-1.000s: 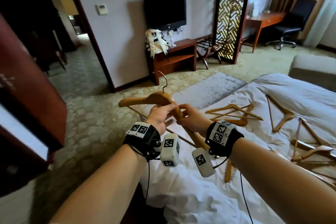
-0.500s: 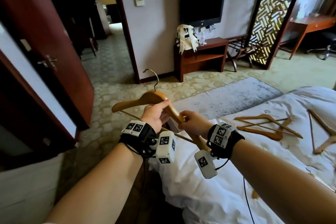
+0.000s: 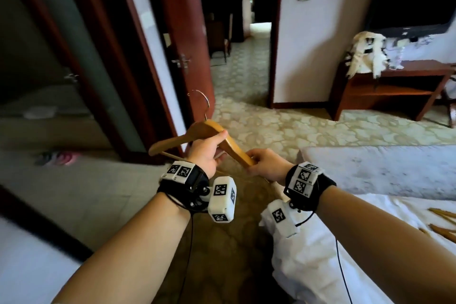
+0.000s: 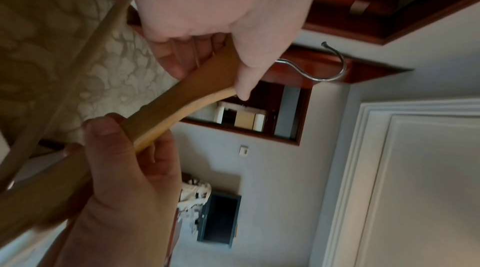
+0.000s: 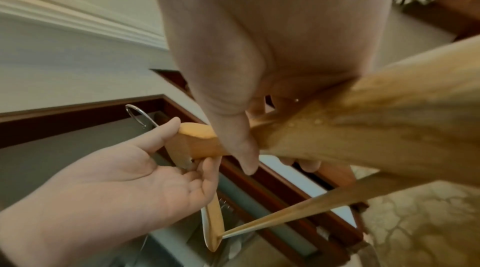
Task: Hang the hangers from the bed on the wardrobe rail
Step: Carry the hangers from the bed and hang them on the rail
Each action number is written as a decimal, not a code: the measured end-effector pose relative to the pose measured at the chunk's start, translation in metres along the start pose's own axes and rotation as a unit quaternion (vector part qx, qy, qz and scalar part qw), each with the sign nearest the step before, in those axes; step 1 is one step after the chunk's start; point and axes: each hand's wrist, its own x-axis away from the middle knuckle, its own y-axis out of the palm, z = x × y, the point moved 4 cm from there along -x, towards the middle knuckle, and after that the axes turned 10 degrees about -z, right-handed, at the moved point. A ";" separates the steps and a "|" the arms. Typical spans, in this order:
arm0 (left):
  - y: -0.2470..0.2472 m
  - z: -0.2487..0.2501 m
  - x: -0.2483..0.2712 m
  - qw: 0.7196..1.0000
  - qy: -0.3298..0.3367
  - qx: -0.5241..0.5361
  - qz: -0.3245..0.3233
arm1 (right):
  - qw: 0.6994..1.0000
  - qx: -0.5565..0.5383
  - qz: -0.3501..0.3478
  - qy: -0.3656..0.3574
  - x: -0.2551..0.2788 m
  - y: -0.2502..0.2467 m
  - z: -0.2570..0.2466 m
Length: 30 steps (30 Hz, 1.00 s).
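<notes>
A wooden hanger [image 3: 207, 128] with a metal hook [image 3: 202, 99] is held in the air between both hands, hook upward. My left hand [image 3: 206, 154] pinches it at the neck, thumb on top and fingers beneath [image 4: 182, 60]. My right hand [image 3: 265, 166] grips the right arm of the hanger [image 4: 166, 105], thumb along the wood [image 5: 241, 148]. The crossbar [image 5: 298, 212] runs below. More wooden hangers [image 3: 444, 223] lie on the white bed [image 3: 357, 249] at the right edge. No wardrobe rail is in view.
A red-brown door [image 3: 182, 39] stands open straight ahead beside a doorway [image 3: 243, 32]. A frosted glass panel in a dark frame [image 3: 81, 52] is at the left. A low wooden shelf unit [image 3: 394, 89] and TV [image 3: 417, 0] stand by the far wall.
The view has swung left, away from the bed and toward the doors. Both hands have kept their hold on the hanger and carried it along; the hangers on the bed slid to the right edge.
</notes>
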 end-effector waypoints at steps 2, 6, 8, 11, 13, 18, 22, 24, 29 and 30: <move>-0.028 0.005 0.018 0.999 0.021 0.023 0.042 | 0.999 0.021 -0.030 -0.027 -0.003 0.020 -0.017; -0.072 0.011 0.067 0.992 0.040 0.050 0.111 | 0.994 0.046 -0.077 -0.067 0.003 0.059 -0.045; -0.097 0.012 0.096 0.986 0.055 0.066 0.144 | 0.988 0.065 -0.098 -0.096 0.007 0.084 -0.060; -0.130 0.008 0.138 0.977 0.072 0.080 0.184 | 0.978 0.072 -0.134 -0.142 0.014 0.119 -0.081; -0.154 0.006 0.168 0.967 0.088 0.092 0.220 | 0.967 0.078 -0.172 -0.173 0.021 0.145 -0.097; -0.211 0.017 0.238 0.941 0.112 0.100 0.304 | 0.940 0.077 -0.248 -0.222 0.039 0.207 -0.144; -0.253 0.029 0.294 0.920 0.135 0.117 0.349 | 0.908 0.081 -0.320 -0.257 0.052 0.258 -0.190; -0.275 0.036 0.322 0.906 0.151 0.127 0.374 | 0.896 0.079 -0.341 -0.273 0.059 0.282 -0.214; -0.325 0.054 0.381 0.879 0.186 0.132 0.419 | 0.872 0.061 -0.387 -0.294 0.079 0.340 -0.267; -0.336 0.059 0.392 0.875 0.191 0.132 0.424 | 0.868 0.064 -0.387 -0.304 0.082 0.351 -0.279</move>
